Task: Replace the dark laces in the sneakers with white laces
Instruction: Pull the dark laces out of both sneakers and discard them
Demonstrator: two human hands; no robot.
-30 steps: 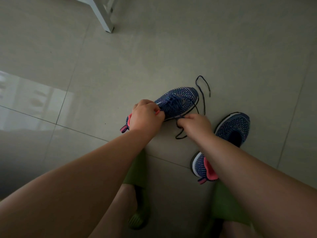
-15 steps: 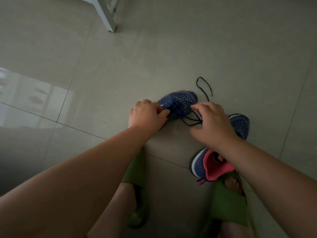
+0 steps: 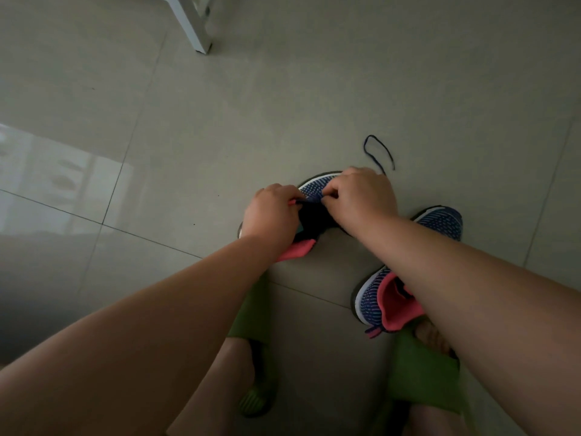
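Note:
Two blue knit sneakers with pink linings stand on the tiled floor. My left hand (image 3: 273,214) grips the left sneaker (image 3: 314,191) at its opening, by the tongue. My right hand (image 3: 361,196) is over the same shoe's lace area, fingers curled and pinching at the eyelets; what it pinches is hidden. A loose end of the dark lace (image 3: 379,151) loops on the floor beyond the toe. The second sneaker (image 3: 440,223) lies to the right, partly under my right forearm. No white laces are in view.
A white furniture leg (image 3: 195,29) stands on the floor at the top. My feet in green slippers (image 3: 421,369) are just below the shoes. Grey floor tiles (image 3: 283,99) surround the shoes.
The left sneaker has turned so its dark opening and pink heel face me. My right hand moved left, from the shoe's side onto its lace area. The camera has tilted slightly.

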